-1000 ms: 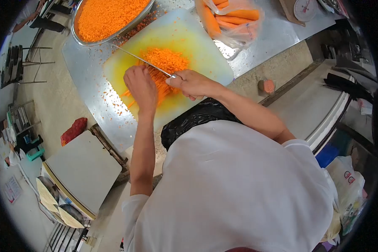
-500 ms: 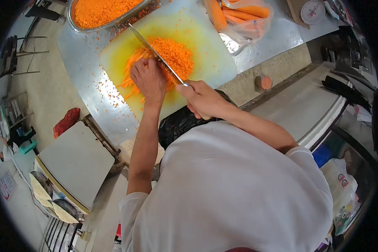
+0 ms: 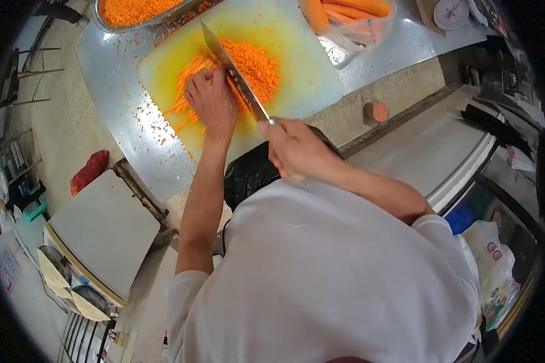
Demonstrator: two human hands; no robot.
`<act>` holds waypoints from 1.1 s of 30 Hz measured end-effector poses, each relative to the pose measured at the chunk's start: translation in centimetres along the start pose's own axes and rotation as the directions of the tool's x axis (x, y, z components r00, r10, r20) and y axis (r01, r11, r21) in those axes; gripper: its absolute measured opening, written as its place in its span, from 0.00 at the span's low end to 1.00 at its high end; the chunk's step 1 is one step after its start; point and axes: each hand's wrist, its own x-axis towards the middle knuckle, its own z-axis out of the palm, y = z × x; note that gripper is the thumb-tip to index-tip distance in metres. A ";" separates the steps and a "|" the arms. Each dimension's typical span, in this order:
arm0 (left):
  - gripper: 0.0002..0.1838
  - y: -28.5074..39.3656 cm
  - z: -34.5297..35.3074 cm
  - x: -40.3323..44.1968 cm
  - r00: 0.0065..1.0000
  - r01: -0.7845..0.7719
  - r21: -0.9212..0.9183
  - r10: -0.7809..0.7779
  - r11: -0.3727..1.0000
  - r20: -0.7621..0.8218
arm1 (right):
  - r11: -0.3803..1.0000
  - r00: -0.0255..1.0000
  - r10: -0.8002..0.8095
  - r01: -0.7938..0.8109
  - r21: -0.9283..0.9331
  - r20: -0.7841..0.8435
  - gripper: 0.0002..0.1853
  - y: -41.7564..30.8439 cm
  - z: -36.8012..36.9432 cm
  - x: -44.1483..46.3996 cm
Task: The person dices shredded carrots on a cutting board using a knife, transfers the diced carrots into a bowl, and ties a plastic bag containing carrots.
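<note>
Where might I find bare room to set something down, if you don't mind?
The steel table between the carrot bag and dial scale looks bare; the right end of the board, beside the bag, nearly so. The left hand, knife and chopped carrot crowd its middle.

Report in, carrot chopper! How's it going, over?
Right hand holding the knife. Left hand over carrot strips, fingers close beside the blade. Chopped carrot heaped on the blade's other side. Nothing else seen in the way.

Beige floor — pale-topped cabinet
</note>
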 end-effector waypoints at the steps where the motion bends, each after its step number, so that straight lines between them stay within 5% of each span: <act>1: 0.09 0.0 -0.2 -0.3 1.000 -0.002 -0.025 0.002 1.000 -0.007 | 0.999 0.999 -0.049 0.049 -0.009 0.010 0.25 2.0 0.3 1.1; 5: 0.08 -0.1 -0.5 -0.3 1.000 -0.005 -0.037 0.005 0.999 -0.006 | 0.992 0.994 -0.108 0.108 -0.058 0.003 0.23 1.9 -0.4 5.4; 8: 0.09 -0.3 0.0 -0.4 1.000 0.004 -0.034 -0.004 0.999 0.005 | 0.999 0.998 0.040 -0.041 -0.033 -0.041 0.23 -0.8 0.7 0.3; 9: 0.09 -0.2 -0.1 -0.4 1.000 0.006 -0.044 -0.005 0.999 0.007 | 0.996 0.999 -0.044 0.045 0.071 -0.017 0.24 1.5 1.3 0.2; 12: 0.09 0.0 -0.2 -0.2 1.000 0.005 -0.074 -0.006 0.997 -0.009 | 0.987 0.986 -0.163 0.163 0.002 -0.021 0.25 4.2 1.2 4.4; 16: 0.09 -0.3 -0.3 -0.5 1.000 -0.019 -0.069 0.018 0.997 -0.021 | 0.998 0.999 0.013 -0.015 -0.054 -0.051 0.24 1.0 1.3 0.7; 17: 0.09 -0.3 0.0 -0.3 0.999 -0.014 -0.062 0.012 0.998 -0.031 | 0.992 0.999 -0.026 0.031 0.122 -0.040 0.24 2.2 2.2 0.0; 20: 0.10 -0.7 0.4 -0.6 1.000 0.000 -0.056 -0.001 0.998 -0.016 | 0.982 0.982 -0.184 0.185 0.024 -0.047 0.26 4.8 2.2 3.9; 24: 0.10 -0.1 -0.5 0.0 1.000 -0.012 -0.074 0.011 0.997 -0.005 | 0.999 0.999 -0.005 0.006 0.035 -0.042 0.24 1.7 1.8 0.9; 28: 0.10 -0.2 -0.4 -0.1 1.000 -0.011 -0.123 0.009 0.992 -0.021 | 0.977 0.979 -0.195 0.199 0.071 -0.067 0.25 4.9 3.1 3.1; 33: 0.10 -1.0 -1.1 -0.1 0.997 -0.057 -0.134 0.064 0.989 0.048 | 1.000 0.998 -0.022 0.021 -0.011 -0.067 0.25 0.3 1.4 -0.3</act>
